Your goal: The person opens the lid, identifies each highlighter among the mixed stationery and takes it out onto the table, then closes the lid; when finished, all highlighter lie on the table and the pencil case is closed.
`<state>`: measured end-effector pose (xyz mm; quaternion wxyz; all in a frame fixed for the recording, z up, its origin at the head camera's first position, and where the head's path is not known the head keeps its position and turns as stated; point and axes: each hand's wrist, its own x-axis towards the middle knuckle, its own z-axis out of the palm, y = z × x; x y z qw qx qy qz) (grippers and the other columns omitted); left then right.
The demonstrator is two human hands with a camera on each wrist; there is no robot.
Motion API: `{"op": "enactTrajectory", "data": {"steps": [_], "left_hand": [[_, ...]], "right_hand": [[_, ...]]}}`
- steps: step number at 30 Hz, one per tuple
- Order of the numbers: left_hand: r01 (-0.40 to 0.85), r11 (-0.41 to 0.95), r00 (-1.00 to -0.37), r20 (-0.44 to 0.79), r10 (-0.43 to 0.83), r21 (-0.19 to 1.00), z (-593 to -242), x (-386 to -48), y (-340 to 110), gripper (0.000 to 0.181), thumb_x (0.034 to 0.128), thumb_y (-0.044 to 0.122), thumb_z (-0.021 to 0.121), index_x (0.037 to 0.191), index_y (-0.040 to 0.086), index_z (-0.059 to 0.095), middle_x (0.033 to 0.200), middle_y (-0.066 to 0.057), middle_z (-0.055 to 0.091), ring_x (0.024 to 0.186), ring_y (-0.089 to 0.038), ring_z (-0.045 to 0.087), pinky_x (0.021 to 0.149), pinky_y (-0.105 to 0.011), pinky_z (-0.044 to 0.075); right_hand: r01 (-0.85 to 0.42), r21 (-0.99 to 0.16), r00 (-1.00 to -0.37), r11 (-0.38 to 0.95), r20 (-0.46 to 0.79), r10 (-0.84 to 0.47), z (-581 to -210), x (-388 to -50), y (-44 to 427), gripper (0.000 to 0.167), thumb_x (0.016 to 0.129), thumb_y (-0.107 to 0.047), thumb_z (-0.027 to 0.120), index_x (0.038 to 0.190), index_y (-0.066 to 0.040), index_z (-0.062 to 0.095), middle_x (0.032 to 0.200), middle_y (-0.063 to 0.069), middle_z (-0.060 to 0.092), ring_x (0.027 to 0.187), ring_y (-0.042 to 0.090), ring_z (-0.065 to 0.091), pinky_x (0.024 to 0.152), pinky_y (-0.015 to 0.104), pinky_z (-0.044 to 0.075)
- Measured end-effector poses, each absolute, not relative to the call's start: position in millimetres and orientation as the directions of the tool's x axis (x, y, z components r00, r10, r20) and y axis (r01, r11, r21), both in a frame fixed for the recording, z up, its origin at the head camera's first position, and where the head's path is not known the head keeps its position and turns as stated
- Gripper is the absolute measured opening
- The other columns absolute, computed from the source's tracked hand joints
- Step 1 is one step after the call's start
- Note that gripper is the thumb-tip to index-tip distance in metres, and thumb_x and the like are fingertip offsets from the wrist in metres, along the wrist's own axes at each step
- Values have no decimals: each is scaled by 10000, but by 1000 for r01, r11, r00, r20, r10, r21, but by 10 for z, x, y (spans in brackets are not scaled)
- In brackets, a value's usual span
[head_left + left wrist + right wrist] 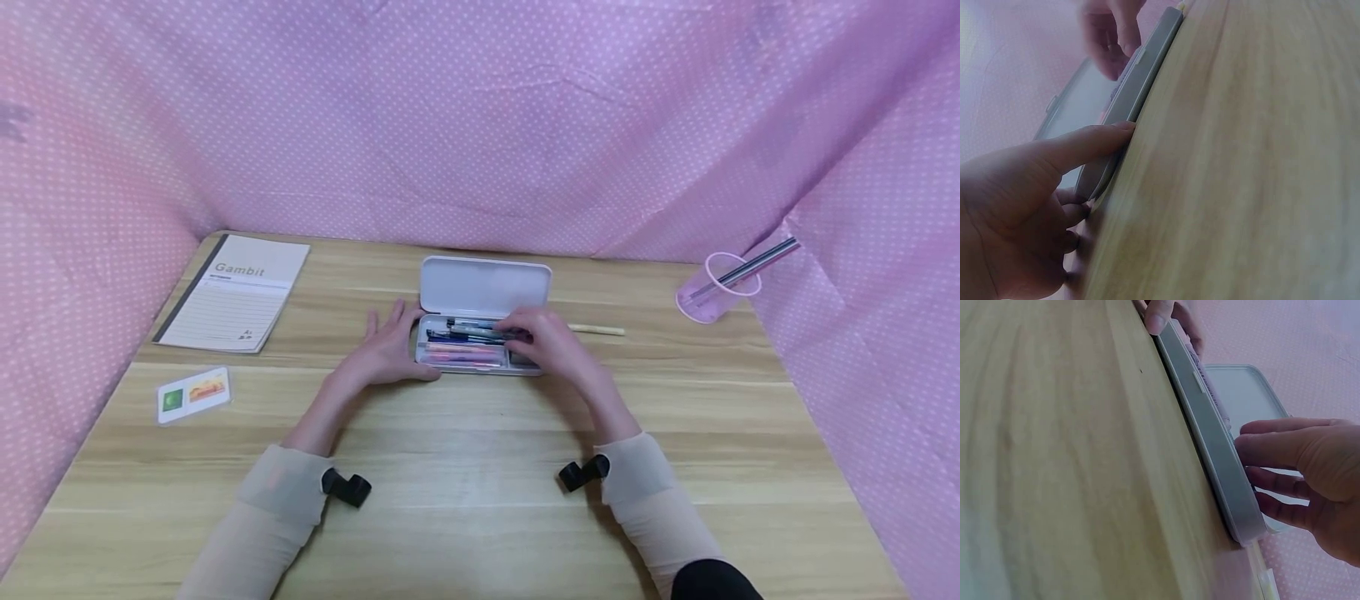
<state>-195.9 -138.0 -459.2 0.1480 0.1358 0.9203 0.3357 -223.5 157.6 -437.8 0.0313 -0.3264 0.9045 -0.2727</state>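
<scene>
An open pencil case (pixel 483 285) lies on the table, its lid tipped back. Inside are pens (pixel 471 332) in a rear section and pink and purple pens (pixel 461 355) in the front one. My left hand (pixel 384 350) grips the case's left end, the thumb along the front wall and the fingers at the end and behind. Over the right part of the case, my right hand (pixel 551 343) has its thumb and forefinger around the end of a dark pen. The right fingertips (pixel 1244 444) reach inside the case, partly hidden by its wall.
A pale yellow stick (pixel 597 330) lies right of the case. Farther right, a pink cup (pixel 697 302) holds dark striped pencils (pixel 757 260). At left lie a notebook (pixel 236 300) and a small card (pixel 193 395). Pink dotted cloth (pixel 480 125) hangs around the table.
</scene>
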Motion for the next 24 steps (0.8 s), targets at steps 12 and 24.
{"op": "enactTrajectory", "data": {"steps": [12,24], "left_hand": [[148,743,-918,-188,349,653,-4584,-1948,-1378,1058,745,410,875,1565,88,288,1739,-188,92,1616,-423,-30,1251,-655,-185],[148,743,-918,-188,348,653,-4582,-1953,-1376,1040,751,408,871,1559,90,298,1740,-184,96,1617,-419,-32,1252,-654,-183]], "right_hand": [[-571,-477,-792,668,104,-602,-4382,-2224,1602,231,934,-75,730,1162,-67,770,1097,113,743,1037,262,692,947,434,584],[-573,-466,-791,674,97,-604,-4372,-2226,1610,234,929,-72,736,1160,-83,772,1085,91,738,1008,235,688,907,416,586]]}}
